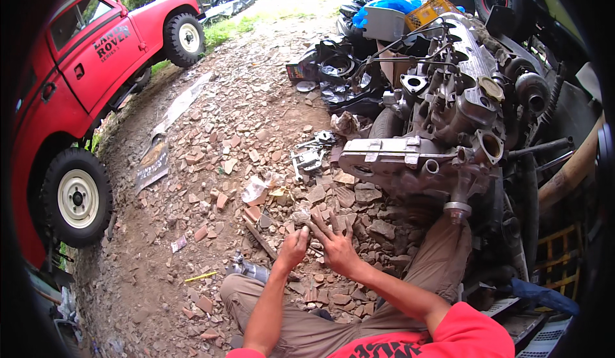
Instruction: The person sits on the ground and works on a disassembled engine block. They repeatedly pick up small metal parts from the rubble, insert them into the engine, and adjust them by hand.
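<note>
My left hand (293, 249) is closed in front of me, thumb and fingers pressed together around something small that I cannot make out. A small pale grey piece (301, 216) shows just past its fingertips; whether it is held or lies behind on the stones is unclear. Close beside it, my right hand (339, 250) has its fingers stretched out and apart, their tips pointing away from me. A silver cylindrical metal part (248, 269) lies by my left knee. Farther ahead on the rubble is a silver metal bracket-like part (311, 158).
A large engine (416, 153) stands at right, beside my right leg. Broken tile and stones (224, 146) cover the ground. A red off-road vehicle (109, 50) is parked at left. A yellow stick-like item (200, 276) lies near my left knee. Black bags (349, 92) and a yellow crate (432, 12) are behind the engine.
</note>
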`<action>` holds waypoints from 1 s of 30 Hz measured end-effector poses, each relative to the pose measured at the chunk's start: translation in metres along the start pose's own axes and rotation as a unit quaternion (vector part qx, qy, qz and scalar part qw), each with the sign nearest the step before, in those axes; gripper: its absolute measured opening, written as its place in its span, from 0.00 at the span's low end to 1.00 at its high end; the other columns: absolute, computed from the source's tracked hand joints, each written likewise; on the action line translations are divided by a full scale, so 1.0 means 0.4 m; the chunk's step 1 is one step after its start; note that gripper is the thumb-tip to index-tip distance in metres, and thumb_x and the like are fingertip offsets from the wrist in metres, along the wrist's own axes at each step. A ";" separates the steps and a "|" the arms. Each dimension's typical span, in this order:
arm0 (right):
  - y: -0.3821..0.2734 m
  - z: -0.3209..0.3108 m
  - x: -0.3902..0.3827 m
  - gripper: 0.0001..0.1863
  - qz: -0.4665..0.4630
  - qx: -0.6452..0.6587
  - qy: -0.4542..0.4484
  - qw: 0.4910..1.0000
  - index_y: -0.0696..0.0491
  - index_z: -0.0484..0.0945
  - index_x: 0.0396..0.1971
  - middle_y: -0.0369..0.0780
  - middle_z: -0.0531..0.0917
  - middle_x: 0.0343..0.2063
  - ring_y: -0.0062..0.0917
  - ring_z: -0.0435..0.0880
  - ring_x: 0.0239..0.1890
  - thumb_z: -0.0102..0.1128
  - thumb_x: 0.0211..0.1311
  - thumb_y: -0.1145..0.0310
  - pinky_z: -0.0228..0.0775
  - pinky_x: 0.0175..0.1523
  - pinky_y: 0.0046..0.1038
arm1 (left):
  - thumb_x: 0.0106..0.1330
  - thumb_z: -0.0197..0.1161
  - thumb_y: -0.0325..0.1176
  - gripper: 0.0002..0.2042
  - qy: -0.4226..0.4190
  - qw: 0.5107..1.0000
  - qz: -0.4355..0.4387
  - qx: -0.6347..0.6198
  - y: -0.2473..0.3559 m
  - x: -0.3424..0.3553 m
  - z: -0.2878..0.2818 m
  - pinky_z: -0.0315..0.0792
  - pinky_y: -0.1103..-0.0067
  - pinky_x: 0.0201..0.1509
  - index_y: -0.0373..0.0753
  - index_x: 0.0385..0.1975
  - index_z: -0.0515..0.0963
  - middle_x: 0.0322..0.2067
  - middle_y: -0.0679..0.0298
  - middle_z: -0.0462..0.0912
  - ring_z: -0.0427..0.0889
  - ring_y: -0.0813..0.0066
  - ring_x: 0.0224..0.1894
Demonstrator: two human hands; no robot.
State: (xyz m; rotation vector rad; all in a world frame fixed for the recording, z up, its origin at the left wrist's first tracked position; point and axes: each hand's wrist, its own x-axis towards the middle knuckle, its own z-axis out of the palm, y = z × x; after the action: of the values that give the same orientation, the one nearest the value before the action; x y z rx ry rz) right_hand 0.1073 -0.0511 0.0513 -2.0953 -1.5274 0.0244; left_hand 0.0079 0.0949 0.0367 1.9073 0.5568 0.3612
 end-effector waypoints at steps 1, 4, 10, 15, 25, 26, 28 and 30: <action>-0.010 0.010 -0.006 0.40 -0.005 0.012 -0.005 1.000 0.44 0.59 0.70 0.36 0.54 0.73 0.45 0.41 0.76 0.49 0.51 0.77 0.17 0.71 0.57 | 0.75 0.43 0.44 0.23 0.014 1.000 0.010 -0.012 -0.007 0.000 -0.019 0.67 0.63 0.31 0.29 0.28 0.73 0.21 0.44 0.75 0.74 0.55 0.23; 0.009 0.020 0.010 0.41 0.002 0.018 0.012 1.000 0.44 0.59 0.70 0.36 0.54 0.73 0.45 0.42 0.76 0.49 0.51 0.78 0.19 0.71 0.57 | 0.75 0.44 0.44 0.23 -0.014 0.998 0.042 0.041 -0.011 -0.034 0.033 0.67 0.63 0.31 0.29 0.27 0.73 0.20 0.44 0.75 0.74 0.55 0.22; -0.004 0.021 -0.006 0.41 0.001 0.040 0.008 0.999 0.44 0.59 0.70 0.36 0.56 0.72 0.42 0.43 0.76 0.50 0.51 0.78 0.20 0.71 0.58 | 0.74 0.45 0.41 0.21 0.029 0.999 0.013 0.002 -0.049 -0.002 0.008 0.66 0.63 0.30 0.29 0.27 0.73 0.20 0.45 0.74 0.72 0.56 0.21; 0.008 0.013 0.011 0.40 0.010 0.042 0.027 0.999 0.45 0.60 0.70 0.37 0.56 0.72 0.42 0.43 0.76 0.50 0.50 0.77 0.20 0.71 0.56 | 0.75 0.45 0.42 0.21 -0.005 1.000 0.026 -0.008 -0.072 -0.012 0.021 0.65 0.65 0.29 0.31 0.26 0.72 0.19 0.50 0.73 0.69 0.61 0.21; -0.009 0.016 -0.001 0.37 0.016 0.058 0.027 0.998 0.48 0.62 0.68 0.41 0.59 0.70 0.42 0.47 0.75 0.50 0.53 0.77 0.28 0.71 0.57 | 0.75 0.44 0.40 0.20 -0.028 0.999 0.015 -0.036 -0.074 0.000 0.005 0.64 0.69 0.29 0.30 0.27 0.73 0.18 0.57 0.72 0.69 0.69 0.22; -0.018 0.015 -0.008 0.36 0.016 0.085 0.019 0.996 0.48 0.62 0.68 0.41 0.58 0.70 0.41 0.47 0.75 0.50 0.54 0.77 0.28 0.70 0.58 | 0.75 0.45 0.40 0.19 -0.046 0.997 -0.011 -0.060 -0.067 -0.003 -0.012 0.64 0.71 0.27 0.31 0.29 0.74 0.18 0.61 0.73 0.68 0.72 0.22; -0.009 0.009 -0.003 0.33 0.001 0.089 0.017 0.996 0.47 0.67 0.64 0.45 0.70 0.62 0.42 0.63 0.67 0.53 0.55 0.76 0.51 0.66 0.52 | 0.75 0.47 0.41 0.18 -0.109 0.976 -0.097 -0.164 -0.091 -0.001 -0.029 0.64 0.74 0.27 0.33 0.29 0.75 0.19 0.66 0.73 0.68 0.77 0.22; 0.030 0.009 0.012 0.31 -0.020 0.161 -0.011 0.987 0.46 0.69 0.63 0.45 0.74 0.57 0.43 0.70 0.61 0.55 0.55 0.76 0.62 0.62 0.47 | 0.75 0.48 0.41 0.17 -0.126 0.958 -0.151 -0.211 -0.109 0.008 -0.039 0.65 0.76 0.28 0.34 0.31 0.75 0.20 0.67 0.73 0.67 0.78 0.23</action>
State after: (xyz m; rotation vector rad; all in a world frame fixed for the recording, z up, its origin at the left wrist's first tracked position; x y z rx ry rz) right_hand 0.1184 -0.0478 0.0448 -1.8133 -1.4679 0.2641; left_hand -0.0062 0.1228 0.0026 1.4032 0.5392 0.0294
